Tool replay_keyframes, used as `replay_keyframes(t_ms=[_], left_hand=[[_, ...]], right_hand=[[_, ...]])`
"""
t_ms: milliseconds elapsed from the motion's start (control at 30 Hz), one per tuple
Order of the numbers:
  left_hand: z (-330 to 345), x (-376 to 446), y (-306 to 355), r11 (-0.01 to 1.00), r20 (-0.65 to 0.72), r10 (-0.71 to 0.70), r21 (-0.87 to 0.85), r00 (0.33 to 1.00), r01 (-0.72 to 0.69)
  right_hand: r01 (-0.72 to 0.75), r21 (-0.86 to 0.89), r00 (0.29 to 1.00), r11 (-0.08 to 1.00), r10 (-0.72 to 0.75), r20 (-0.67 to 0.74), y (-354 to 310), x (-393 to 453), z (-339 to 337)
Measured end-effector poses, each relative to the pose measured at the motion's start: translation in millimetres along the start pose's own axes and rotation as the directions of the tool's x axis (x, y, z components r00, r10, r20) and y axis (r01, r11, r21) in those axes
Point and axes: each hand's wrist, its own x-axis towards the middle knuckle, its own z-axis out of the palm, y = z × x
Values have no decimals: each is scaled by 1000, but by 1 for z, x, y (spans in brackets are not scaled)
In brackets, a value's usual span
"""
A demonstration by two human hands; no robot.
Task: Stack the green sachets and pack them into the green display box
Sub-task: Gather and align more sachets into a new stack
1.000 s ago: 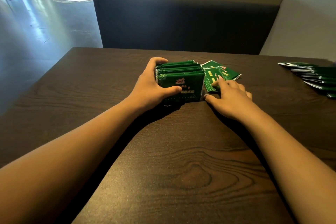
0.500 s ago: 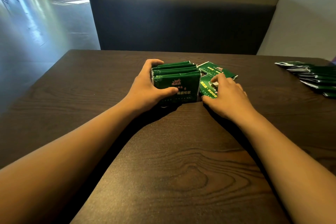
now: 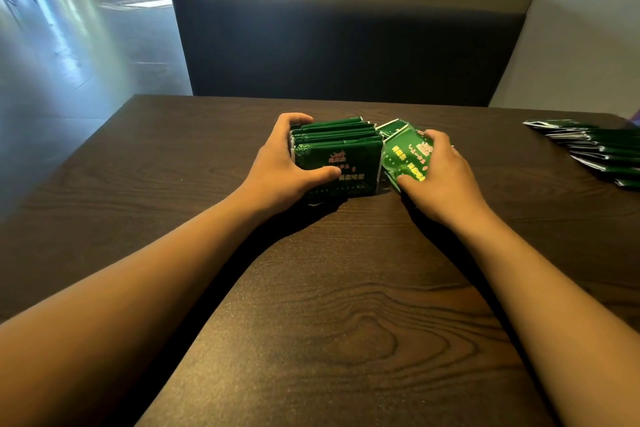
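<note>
1. Gripping the green display box [image 3: 337, 163], the left hand [image 3: 280, 170] wraps its left end: fingers curl over the far top edge, thumb lies across the printed front face.
2. Box stands on the dark wood bench [image 3: 311, 322], near the middle, close to the far edge. Its front face is turned toward the camera.
3. Sachets in the box [image 3: 334, 133] stand on edge, packed one behind another; their top edges show as a row of green strips above the front wall.
4. Right hand [image 3: 440, 177] pinches a small stack of loose sachets [image 3: 403, 152], thumb under the near edge, fingers curled over the far side.
5. That stack is tilted, its printed face angled up and toward the left, its lower left corner touching or just beside the right end of the box; cannot tell which.
6. More sachet edges [image 3: 393, 125] poke out behind the held stack, just beside the box's far right corner.
7. Both hands sit either side of the box, left on it, right just beside it.
8. A spread pile of further sachets [image 3: 595, 149] lies fanned out at the right edge of the bench, well apart from both hands.
9. Dark padded seat back [image 3: 346, 45] stands behind the bench.
</note>
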Motion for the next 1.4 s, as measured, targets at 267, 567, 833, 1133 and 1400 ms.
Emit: replay_keyframes(t_ms=[267, 567, 833, 1133, 1400], left_hand=[[-1, 1, -3, 1000, -1, 1, -1, 1000, -1], [-2, 1, -1, 1000, 36, 3, -29, 999, -2], [1, 3, -1, 999, 54, -4, -50, 999, 7], [0, -2, 6, 996, 86, -3, -86, 996, 10], [3, 0, 0, 1000, 84, 12, -27, 996, -10]], right_hand=[[-72, 542, 963, 837, 200, -181, -12, -2, -9], [264, 345, 964, 901, -236, -121, -21, -14, 5], [332, 176, 926, 927, -284, -248, -12, -6, 6], [423, 83, 864, 902, -374, -338, -14, -8, 5], [571, 68, 806, 818, -544, -232, -25, -13, 17]])
